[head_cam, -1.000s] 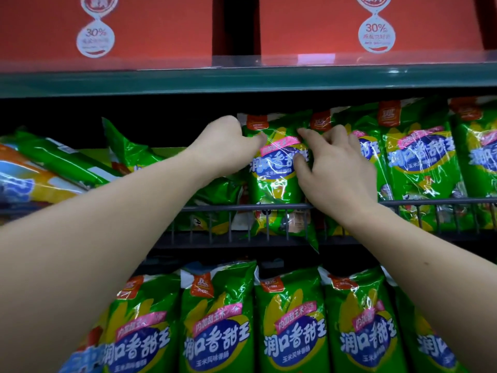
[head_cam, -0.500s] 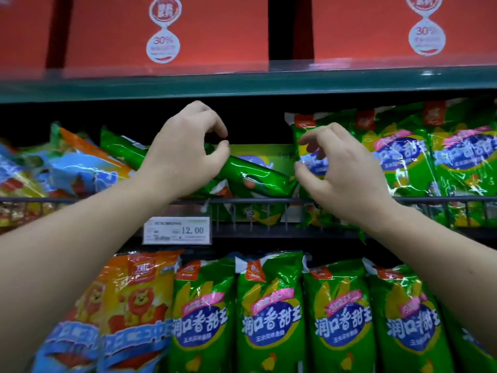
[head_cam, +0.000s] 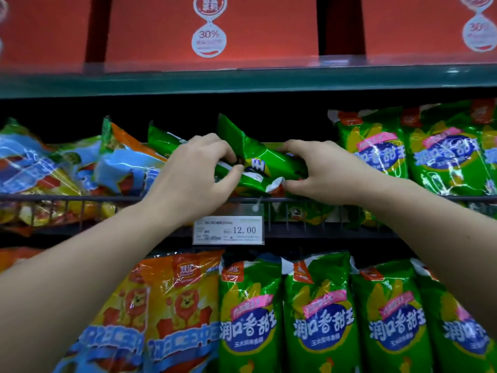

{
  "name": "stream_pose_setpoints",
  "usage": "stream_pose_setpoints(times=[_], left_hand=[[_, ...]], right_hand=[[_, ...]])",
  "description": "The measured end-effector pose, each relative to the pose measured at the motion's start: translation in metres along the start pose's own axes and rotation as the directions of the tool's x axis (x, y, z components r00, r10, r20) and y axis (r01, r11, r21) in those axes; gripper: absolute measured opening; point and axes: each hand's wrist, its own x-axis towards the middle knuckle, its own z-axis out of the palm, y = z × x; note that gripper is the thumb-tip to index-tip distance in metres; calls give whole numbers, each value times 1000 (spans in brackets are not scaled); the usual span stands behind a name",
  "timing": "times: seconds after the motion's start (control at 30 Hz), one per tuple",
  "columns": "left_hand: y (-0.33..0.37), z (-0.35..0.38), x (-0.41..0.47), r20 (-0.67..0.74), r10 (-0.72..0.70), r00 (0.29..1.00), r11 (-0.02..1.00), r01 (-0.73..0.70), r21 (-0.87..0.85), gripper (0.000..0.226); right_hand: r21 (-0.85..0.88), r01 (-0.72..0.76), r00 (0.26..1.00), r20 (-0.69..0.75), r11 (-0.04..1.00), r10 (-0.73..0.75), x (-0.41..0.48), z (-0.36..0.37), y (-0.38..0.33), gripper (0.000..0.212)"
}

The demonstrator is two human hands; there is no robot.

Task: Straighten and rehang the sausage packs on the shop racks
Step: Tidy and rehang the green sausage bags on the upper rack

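A green sausage pack [head_cam: 262,160] lies tilted on its side in the middle wire rack [head_cam: 80,198]. My left hand [head_cam: 196,170] grips its left part with thumb and curled fingers. My right hand [head_cam: 322,170] holds its right end, thumb under the white torn-looking edge. Upright green packs [head_cam: 376,149] stand to the right on the same rack. Another fallen green pack [head_cam: 164,141] lies behind my left hand, partly hidden.
Toppled orange-and-blue packs [head_cam: 126,162] fill the rack's left side. A price tag reading 12.00 [head_cam: 228,230] hangs on the rail. Below hang orange packs [head_cam: 180,305] and green packs [head_cam: 320,313]. Red boxes [head_cam: 209,28] sit on the shelf above.
The view has shifted left. Both hands left the upright green pack, moved to the fallen green pack and closed around it; the pack now sits tilted up between them.
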Motion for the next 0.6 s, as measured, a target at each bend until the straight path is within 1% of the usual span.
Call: stream_pose_setpoints(times=[0.17, 0.27, 0.37, 0.5, 0.6], left_hand=[[-4, 0, -5, 39, 48, 998, 998, -49, 39, 41], [-4, 0, -7, 76, 50, 996, 995, -56, 79, 53], [-4, 2, -9, 101, 60, 993, 988, -73, 137, 60], [-3, 4, -8, 121, 46, 992, 983, -67, 174, 53], [-2, 6, -5, 130, 36, 991, 981, -60, 185, 50]], right_hand=[[73, -18, 1000, 12, 997, 17, 2, -4, -4, 58], [112, -7, 1000, -28, 994, 10, -1, -2, -1, 61], [168, -39, 996, -77, 985, 52, -4, -3, 4, 58], [302, -101, 979, -139, 948, 148, -11, -7, 15, 50], [385, -84, 964, -204, 919, 173, -14, -8, 19, 45]])
